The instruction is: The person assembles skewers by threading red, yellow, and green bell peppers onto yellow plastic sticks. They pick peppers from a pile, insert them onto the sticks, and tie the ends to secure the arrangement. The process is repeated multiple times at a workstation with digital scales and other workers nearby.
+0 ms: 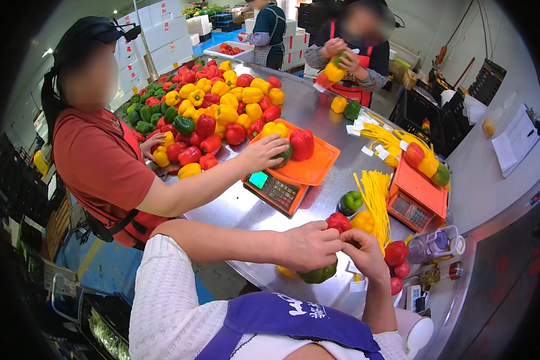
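Observation:
My left hand reaches across from the lower left, its fingers pinched together. Beside it my right hand is closed too, thumb and fingers meeting my left fingertips. Whatever lies between them is hidden or too small to name. Under my left hand is a green bell pepper, with a bit of yellow pepper peeking out to its left. Just beyond my fingers sit a red bell pepper and a yellow bell pepper. Right of my right hand lie several red peppers.
A co-worker's hand rests on peppers on an orange scale. Behind is a big pepper heap. Yellow strips and a second scale lie to the right. Another person holds peppers across the metal table.

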{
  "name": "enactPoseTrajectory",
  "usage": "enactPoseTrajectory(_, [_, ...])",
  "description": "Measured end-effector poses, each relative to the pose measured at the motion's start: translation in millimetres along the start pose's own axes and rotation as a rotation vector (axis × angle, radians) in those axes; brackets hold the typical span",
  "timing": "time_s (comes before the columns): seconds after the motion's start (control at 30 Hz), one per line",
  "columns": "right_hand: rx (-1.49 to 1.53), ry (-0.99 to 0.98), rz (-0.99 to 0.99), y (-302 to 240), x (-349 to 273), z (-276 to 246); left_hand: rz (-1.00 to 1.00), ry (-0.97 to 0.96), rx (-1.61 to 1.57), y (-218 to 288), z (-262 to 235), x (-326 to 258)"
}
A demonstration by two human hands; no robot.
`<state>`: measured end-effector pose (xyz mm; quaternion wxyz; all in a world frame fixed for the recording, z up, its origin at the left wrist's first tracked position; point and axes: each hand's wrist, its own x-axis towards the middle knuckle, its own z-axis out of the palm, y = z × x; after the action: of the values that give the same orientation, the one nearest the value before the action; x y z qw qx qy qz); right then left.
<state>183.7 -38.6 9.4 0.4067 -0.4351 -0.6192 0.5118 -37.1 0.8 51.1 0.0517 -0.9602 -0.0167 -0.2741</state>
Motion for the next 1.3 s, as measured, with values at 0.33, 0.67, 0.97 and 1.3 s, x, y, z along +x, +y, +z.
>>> enactPoseTrajectory(0.33, [-0.271, 0.371, -0.313, 19, -22, 32, -1.183, -0.302, -1.168, -29, 21, -12])
enactPoseTrajectory(0.67, [-0.783, 0.39, -0.793, 3, 1, 61, -1.386, -0.179, -1.393, -35, 25, -17])
enactPoseTrajectory(0.97, [-0.384, 0.348, -0.389, 0, 6, 41, -1.231, -0.257, -1.168, -25, 14, -22])
enactPoseTrajectory(1.3, [-0.185, 0.114, -0.292, 14, 12, 36, -0.999, -0.199, -0.917, -13, 10, -27])
